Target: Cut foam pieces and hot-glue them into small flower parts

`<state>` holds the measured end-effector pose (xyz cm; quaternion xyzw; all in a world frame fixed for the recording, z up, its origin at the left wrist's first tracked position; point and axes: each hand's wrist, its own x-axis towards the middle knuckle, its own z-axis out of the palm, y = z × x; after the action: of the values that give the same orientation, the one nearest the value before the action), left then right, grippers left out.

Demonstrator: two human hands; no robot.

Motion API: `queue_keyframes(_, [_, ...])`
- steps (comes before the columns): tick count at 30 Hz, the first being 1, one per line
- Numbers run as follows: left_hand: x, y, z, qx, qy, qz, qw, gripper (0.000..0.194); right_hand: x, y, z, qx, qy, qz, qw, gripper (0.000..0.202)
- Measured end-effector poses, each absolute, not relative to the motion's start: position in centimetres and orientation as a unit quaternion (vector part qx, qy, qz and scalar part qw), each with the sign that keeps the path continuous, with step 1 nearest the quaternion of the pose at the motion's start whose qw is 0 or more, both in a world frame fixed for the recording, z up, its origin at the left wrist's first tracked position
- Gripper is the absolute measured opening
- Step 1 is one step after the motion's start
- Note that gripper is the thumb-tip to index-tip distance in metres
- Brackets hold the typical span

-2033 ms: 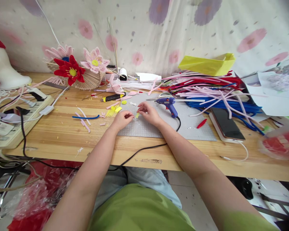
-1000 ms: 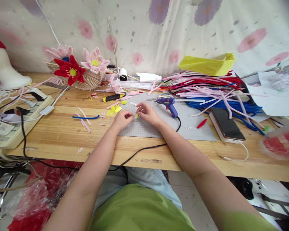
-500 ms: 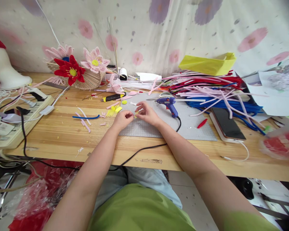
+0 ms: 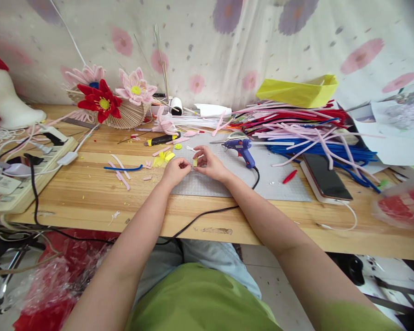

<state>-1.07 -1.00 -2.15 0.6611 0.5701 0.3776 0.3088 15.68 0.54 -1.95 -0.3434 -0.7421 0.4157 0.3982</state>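
Note:
My left hand [image 4: 176,172] is pinched closed over the left part of the grey cutting mat [image 4: 207,187]. Beside it, my right hand [image 4: 209,164] has its fingers curled, with a small yellow piece [image 4: 195,162] at its fingertips. The fingertips of both hands nearly meet. What my left fingers pinch is too small to make out. Yellow strips [image 4: 163,158] lie just left of my hands, near a round yellow disc [image 4: 177,146]. A blue glue gun [image 4: 240,148] rests on the mat to the right.
Pink, red and blue fuzzy stems [image 4: 296,133] are piled at the back right. A phone [image 4: 326,177] lies at the right. Fuzzy flowers [image 4: 104,102] stand at the back left, near a power strip [image 4: 41,170]. A black cord [image 4: 207,213] crosses the table's front.
The small yellow piece has turned more upright at my right fingertips and sits slightly higher. My right fingers have shifted a little; my left hand has barely moved.

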Motion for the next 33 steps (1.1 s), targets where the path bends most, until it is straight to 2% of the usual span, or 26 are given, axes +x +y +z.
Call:
queue_keyframes(7, [-1.1, -0.9, -2.2, 0.642, 0.567, 0.402, 0.325, 0.008, 15.9, 0.4, -2.0, -0.358, -0.754, 0.386, 0.392, 0.056])
queue_keyframes(23, [-1.1, -1.0, -2.1, 0.648, 0.581, 0.397, 0.293, 0.009, 15.7, 0.4, -2.0, -0.351, -0.736, 0.410, 0.408, 0.052])
queue_keyframes(28, [-1.1, -1.0, -1.8, 0.629, 0.593, 0.409, 0.291, 0.008, 16.4, 0.9, -1.7, -0.363, -0.735, 0.384, 0.425, 0.045])
queue_keyframes(30, [-1.2, -1.0, -1.6, 0.610, 0.603, 0.425, 0.287, 0.008, 17.2, 0.8, -1.2, -0.398, -0.743, 0.358, 0.401, 0.037])
queue_keyframes(33, [-1.4, -0.8, -1.6, 0.588, 0.615, 0.445, 0.279, 0.008, 18.6, 0.3, -0.3, -0.424, -0.784, 0.326, 0.316, 0.028])
